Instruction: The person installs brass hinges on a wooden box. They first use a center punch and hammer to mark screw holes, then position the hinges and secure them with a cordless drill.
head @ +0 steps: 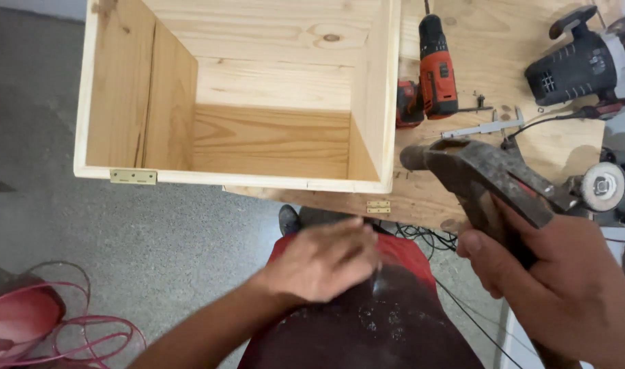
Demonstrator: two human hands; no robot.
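Note:
My right hand [558, 273] grips a worn claw hammer [480, 174] just under its head, held up over the plywood bench edge. My left hand [323, 263] hovers low against my dark apron, fingers together and blurred; whether it pinches something small I cannot tell. An open pine box [377, 96] stands on the bench, overhanging its edge. A brass hinge [133, 176] sits on the box's near rim at the left. A second small brass hinge [378, 206] lies on the bench edge just below the box's right corner.
A red and black cordless drill [437, 68] lies right of the box. A black router [579, 65], a metal caliper [483, 128] and a grinder disc [603, 186] crowd the plywood bench [490, 34]. Pink cable coils [66, 321] lie on the grey floor.

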